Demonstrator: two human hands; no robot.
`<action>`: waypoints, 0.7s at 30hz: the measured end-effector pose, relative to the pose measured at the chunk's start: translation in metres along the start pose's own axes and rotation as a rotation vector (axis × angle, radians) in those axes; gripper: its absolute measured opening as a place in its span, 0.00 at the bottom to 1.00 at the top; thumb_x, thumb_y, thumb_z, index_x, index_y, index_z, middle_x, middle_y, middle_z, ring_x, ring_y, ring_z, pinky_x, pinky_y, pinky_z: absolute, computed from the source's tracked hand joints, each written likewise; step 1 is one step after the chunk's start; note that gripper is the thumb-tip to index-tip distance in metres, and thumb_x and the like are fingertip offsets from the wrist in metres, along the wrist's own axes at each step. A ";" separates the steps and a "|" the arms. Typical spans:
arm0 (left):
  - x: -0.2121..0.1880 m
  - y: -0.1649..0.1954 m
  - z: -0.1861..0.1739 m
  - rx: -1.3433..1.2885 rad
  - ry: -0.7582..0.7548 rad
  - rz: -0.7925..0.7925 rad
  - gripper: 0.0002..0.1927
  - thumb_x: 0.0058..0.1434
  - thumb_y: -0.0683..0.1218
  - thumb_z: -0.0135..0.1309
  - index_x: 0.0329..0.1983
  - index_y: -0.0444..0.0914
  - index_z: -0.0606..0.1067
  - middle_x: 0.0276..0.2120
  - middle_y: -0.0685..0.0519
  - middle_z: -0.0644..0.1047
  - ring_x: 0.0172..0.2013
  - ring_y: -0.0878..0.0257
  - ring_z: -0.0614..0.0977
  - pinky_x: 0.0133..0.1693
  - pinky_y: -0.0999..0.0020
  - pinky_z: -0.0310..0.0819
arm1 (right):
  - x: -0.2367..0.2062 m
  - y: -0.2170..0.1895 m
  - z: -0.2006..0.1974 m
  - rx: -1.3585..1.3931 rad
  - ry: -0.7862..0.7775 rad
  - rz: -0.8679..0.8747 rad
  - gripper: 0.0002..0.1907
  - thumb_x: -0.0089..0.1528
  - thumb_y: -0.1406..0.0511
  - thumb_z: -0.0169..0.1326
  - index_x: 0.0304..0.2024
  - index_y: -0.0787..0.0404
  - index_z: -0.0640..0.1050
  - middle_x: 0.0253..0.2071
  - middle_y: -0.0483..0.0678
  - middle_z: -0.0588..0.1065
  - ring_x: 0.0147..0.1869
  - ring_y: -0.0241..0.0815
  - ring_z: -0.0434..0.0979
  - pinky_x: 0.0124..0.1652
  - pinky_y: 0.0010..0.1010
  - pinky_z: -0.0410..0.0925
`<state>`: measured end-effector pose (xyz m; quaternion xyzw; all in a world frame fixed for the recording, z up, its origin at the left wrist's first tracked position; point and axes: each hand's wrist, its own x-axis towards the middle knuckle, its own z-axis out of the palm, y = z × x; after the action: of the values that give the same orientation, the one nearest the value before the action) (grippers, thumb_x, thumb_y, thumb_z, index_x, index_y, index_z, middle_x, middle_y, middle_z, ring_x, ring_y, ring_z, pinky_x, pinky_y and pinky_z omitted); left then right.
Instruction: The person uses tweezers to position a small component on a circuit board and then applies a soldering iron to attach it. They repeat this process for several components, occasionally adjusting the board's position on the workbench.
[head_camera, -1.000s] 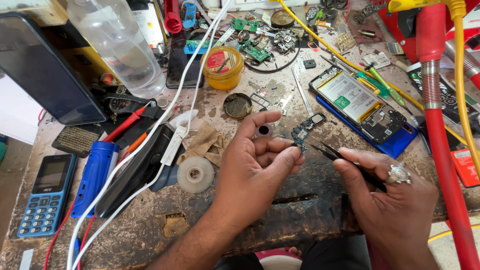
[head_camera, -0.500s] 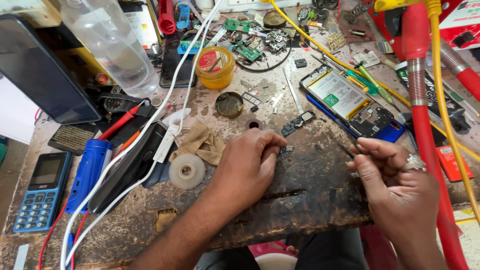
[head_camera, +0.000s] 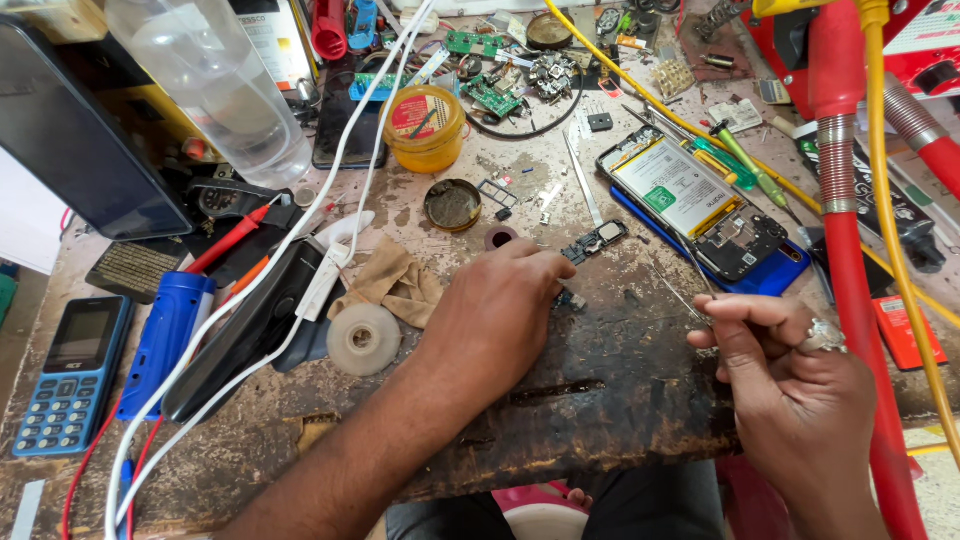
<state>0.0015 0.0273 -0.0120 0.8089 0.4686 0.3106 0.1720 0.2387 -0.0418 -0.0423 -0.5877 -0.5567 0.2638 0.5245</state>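
**Inspector:** Report the left hand.

**Assistant:** It lies palm down on the scorched worktop, fingers curled. Its fingertips press a small dark component against the surface; the grip is clenched on that part, most of which is hidden under the fingers.

**Inspector:** And the right hand?

**Assistant:** Raised near the worktop's front edge, ring on one finger. Thumb and forefinger pinch a pair of thin tweezers, whose tips point up and left toward the component but stand apart from it.

**Inspector:** Surroundings?

**Assistant:** A small circuit board lies just beyond the left fingertips. An opened phone, battery showing, sits on a blue case to the right. A tan cloth and a white tape roll lie left of the left wrist. A yellow jar stands further back, a blue keypad phone at far left, a red hose down the right side.
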 end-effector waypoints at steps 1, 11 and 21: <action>-0.001 0.000 -0.001 -0.003 0.003 0.000 0.10 0.62 0.39 0.52 0.42 0.37 0.81 0.39 0.43 0.80 0.41 0.44 0.82 0.44 0.51 0.75 | 0.000 0.000 -0.001 0.002 -0.004 0.018 0.07 0.71 0.72 0.51 0.48 0.67 0.79 0.48 0.49 0.80 0.44 0.32 0.80 0.36 0.18 0.67; -0.007 0.005 -0.010 0.022 0.025 0.012 0.06 0.65 0.42 0.55 0.40 0.36 0.80 0.36 0.42 0.78 0.40 0.44 0.81 0.42 0.51 0.75 | 0.003 -0.011 -0.008 0.092 -0.032 0.066 0.14 0.63 0.75 0.54 0.52 0.68 0.73 0.53 0.51 0.80 0.47 0.36 0.84 0.41 0.24 0.76; -0.014 0.030 -0.041 0.100 0.328 0.563 0.20 0.56 0.39 0.56 0.54 0.36 0.77 0.48 0.45 0.79 0.39 0.52 0.83 0.41 0.59 0.76 | 0.016 -0.082 0.005 -0.530 -0.142 -0.211 0.15 0.57 0.70 0.68 0.42 0.65 0.76 0.38 0.49 0.78 0.38 0.34 0.84 0.40 0.26 0.76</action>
<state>-0.0110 -0.0002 0.0309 0.8533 0.2626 0.4488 -0.0385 0.2074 -0.0394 0.0347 -0.6232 -0.6993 0.0939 0.3372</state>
